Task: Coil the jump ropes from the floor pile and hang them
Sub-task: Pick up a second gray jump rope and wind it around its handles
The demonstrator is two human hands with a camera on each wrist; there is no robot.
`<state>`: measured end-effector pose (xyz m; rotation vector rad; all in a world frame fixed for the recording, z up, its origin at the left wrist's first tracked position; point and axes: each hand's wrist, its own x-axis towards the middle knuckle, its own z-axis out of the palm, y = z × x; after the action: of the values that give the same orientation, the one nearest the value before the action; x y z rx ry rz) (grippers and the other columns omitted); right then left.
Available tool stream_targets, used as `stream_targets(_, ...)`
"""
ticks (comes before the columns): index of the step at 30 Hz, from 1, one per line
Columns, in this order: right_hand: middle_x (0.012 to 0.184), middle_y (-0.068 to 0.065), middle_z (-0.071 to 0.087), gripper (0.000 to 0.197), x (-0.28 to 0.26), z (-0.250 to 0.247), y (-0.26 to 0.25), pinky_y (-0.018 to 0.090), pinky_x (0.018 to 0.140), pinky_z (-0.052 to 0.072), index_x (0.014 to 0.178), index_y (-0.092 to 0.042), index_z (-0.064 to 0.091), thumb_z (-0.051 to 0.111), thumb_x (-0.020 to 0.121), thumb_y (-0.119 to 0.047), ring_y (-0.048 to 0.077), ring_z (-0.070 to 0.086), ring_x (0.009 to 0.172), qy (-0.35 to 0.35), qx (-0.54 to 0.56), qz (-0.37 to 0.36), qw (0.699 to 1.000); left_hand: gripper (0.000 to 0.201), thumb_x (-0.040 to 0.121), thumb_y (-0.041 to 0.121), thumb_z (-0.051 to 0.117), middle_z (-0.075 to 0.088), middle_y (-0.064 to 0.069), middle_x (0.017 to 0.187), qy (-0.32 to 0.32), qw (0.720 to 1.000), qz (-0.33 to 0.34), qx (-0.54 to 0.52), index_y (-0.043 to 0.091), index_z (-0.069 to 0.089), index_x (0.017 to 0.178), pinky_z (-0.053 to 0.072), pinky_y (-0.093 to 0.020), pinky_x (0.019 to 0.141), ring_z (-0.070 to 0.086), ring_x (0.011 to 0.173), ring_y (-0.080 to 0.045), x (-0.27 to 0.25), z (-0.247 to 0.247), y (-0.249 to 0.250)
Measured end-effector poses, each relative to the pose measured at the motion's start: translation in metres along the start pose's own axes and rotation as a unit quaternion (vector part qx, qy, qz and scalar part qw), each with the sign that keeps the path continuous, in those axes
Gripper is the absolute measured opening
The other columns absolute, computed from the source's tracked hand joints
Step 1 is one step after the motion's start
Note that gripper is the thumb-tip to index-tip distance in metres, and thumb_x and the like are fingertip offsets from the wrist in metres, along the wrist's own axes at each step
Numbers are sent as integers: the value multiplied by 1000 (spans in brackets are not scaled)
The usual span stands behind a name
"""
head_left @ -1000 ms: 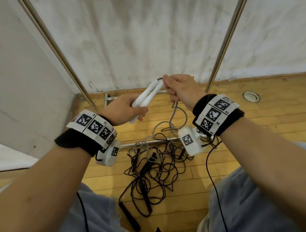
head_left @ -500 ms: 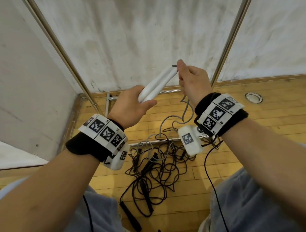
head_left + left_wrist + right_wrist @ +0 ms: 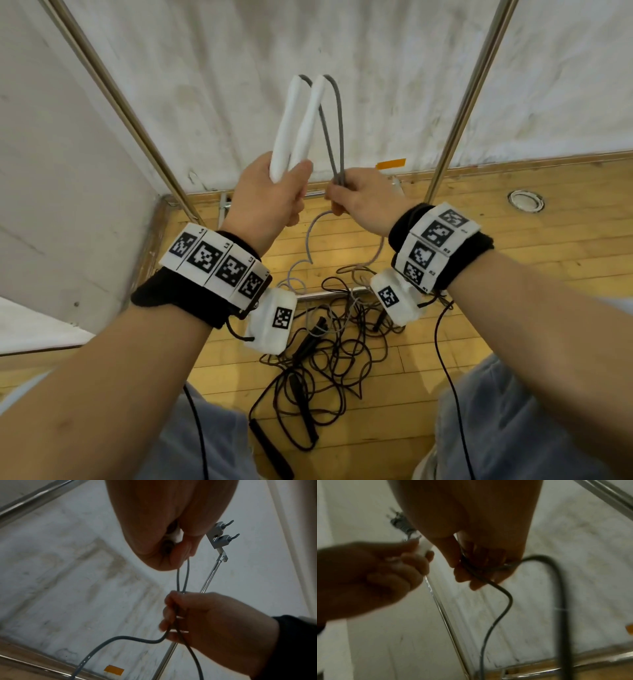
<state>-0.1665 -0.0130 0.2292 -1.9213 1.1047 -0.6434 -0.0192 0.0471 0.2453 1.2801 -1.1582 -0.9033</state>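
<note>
Now, step: you are coiling the grey rope [image 3: 337,137].
Left hand [image 3: 263,198]: clamped on both white handles [image 3: 298,126].
Right hand [image 3: 363,198]: pinches both strands at 3 o'clock.
Next: draw more slack from the floor pile [image 3: 329,346].

Matt white plastic handles [image 3: 296,126], shiny metal poles [image 3: 469,99], glossy wooden floor [image 3: 513,260], rough stained wall [image 3: 376,61]

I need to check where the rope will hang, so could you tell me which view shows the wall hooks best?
The left wrist view: the grey hooks stand sharp atop a metal pole. The right wrist view shows only a blurred dark fitting behind the hands; the head view shows no hooks.
</note>
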Motion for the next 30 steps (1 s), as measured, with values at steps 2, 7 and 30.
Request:
stream_targets(2, 72, -3, 62, 22, -3, 5, 1, 21, 56, 38, 80, -18, 58, 45, 97, -24, 8, 53, 62, -21, -65, 0, 998, 12, 85, 15, 66, 46, 7, 54, 12, 1000, -9, -12, 13, 54, 85, 34, -20, 40, 39, 41, -9, 3, 0, -2)
stream_targets(7, 60, -2, 54, 23, -8, 16, -2, 25, 56, 47, 79, -8, 58, 47, 97, -18, 11, 54, 49, 34, 88, -14, 995, 20, 94, 19, 57, 54, 5, 54, 113, 993, -32, -9, 15, 53, 75, 43, -25, 44, 50, 43, -11, 9, 4, -4)
stream_targets(30, 62, 5, 44, 36, -27, 39, 6, 31, 60, 38, 73, -6, 51, 49, 95, -34, 17, 44, 57, -83, -4, -25, 996, 9, 95, 21, 48, 43, -1, 66, 237, 971, -36, -9, 18, 47, 87, 45, -28, 48, 43, 48, -14, 27, -29, 0)
